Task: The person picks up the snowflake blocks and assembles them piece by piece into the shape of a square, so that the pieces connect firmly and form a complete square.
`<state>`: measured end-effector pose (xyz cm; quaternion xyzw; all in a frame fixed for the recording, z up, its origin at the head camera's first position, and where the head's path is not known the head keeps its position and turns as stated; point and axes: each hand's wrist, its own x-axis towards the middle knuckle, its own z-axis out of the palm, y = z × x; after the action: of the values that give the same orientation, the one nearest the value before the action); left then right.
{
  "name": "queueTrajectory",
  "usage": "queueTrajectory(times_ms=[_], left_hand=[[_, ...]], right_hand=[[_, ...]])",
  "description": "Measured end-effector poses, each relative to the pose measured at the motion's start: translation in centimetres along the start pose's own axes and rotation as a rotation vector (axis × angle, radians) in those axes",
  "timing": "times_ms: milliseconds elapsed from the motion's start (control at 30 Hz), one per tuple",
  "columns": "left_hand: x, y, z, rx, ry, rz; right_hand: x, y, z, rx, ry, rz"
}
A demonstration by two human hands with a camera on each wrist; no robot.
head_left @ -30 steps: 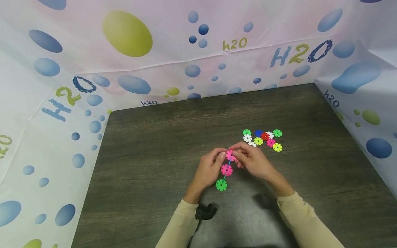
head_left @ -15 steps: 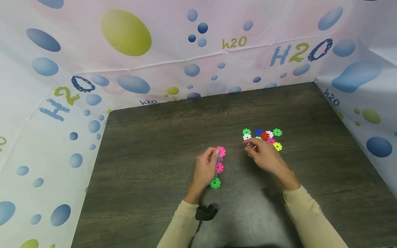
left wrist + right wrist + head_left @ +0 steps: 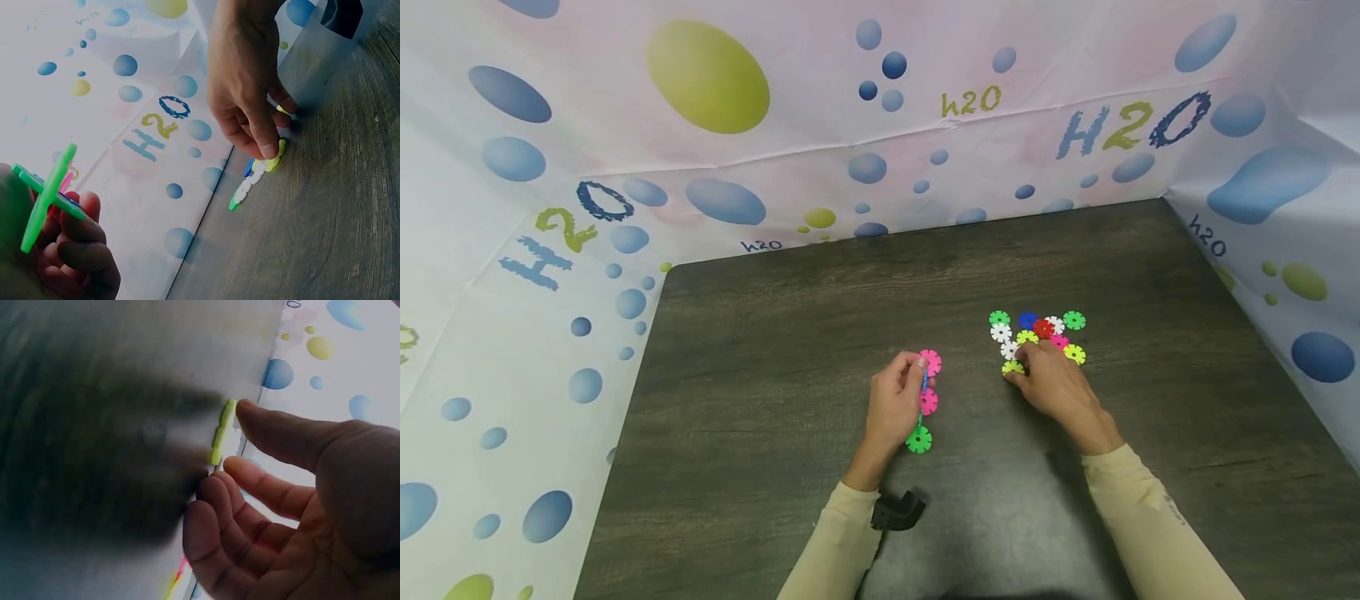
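Note:
My left hand (image 3: pixel 895 402) grips a chain of interlocking notched plastic discs. A pink disc (image 3: pixel 929 362) is at its top, another pink disc (image 3: pixel 928 402) in the middle and a green disc (image 3: pixel 919 440) at the bottom. Blue and teal discs, seen edge-on, link them; in the left wrist view the green disc (image 3: pixel 50 197) stands out beside the curled fingers. My right hand (image 3: pixel 1060 385) is over the near side of the loose discs, thumb and forefinger spread at opposite edges of a yellow disc (image 3: pixel 224 431), which lies flat on the table.
Several loose discs lie around the right hand: a white disc (image 3: pixel 1001 332), a blue disc (image 3: pixel 1028 320), a red disc (image 3: pixel 1043 328) and a green disc (image 3: pixel 1074 320) among them. The dark wooden table (image 3: pixel 775 358) meets a bubble-printed sheet (image 3: pixel 820 100) at its back and sides.
The right hand has left the chain and moved right to the loose discs, lowering to the yellow one. The left hand has shifted slightly left with the chain.

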<state>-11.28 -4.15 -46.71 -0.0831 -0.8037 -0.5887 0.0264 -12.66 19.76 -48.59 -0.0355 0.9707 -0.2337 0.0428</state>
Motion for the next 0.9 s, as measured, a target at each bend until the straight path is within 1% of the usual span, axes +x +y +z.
queueTrajectory(times_ms=[100, 200, 367, 433, 667, 900], left_hand=[[0.03, -0.12, 0.04, 0.002, -0.001, 0.006], [0.08, -0.2, 0.09, 0.0, -0.001, 0.012], [0.08, -0.12, 0.11, -0.005, 0.003, 0.017], [0.06, -0.1, 0.1, -0.009, 0.001, 0.017], [0.0, -0.18, 0.15, -0.005, -0.006, 0.008], [-0.04, -0.19, 0.19, -0.011, 0.002, 0.0]], right_hand=[[0.1, 0.11, 0.03, 0.012, 0.0, 0.012], [0.18, 0.23, -0.08, 0.024, -0.02, 0.023], [0.05, 0.06, -0.36, 0.057, -0.11, 0.051], [-0.01, -0.1, -0.37, 0.061, -0.131, 0.056], [-0.06, -0.28, -0.08, 0.041, -0.087, 0.016], [-0.37, -0.11, 0.01, 0.055, -0.079, 0.023]])
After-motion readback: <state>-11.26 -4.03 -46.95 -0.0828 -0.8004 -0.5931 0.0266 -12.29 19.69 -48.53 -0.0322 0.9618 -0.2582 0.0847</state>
